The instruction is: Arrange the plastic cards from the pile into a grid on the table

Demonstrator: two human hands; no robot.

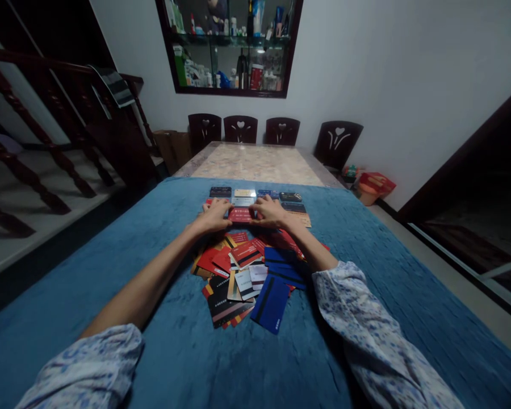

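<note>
Left hand (216, 213) and right hand (269, 212) hold a red card (241, 215) by opposite ends, beyond a card pile (244, 283) on blue cloth (170, 341).

Four dark chairs (233, 129) stand near a pale wall (378, 68)

Mid-frame, a red card (240, 215) with white print; below it, a blue card (276, 307) with a dark stripe and a black card (226, 302). Blue cloth (89, 267); lower right, a white sleeve (361, 312) flecked blue; upper centre, dark brown chairs (283, 131).
</note>
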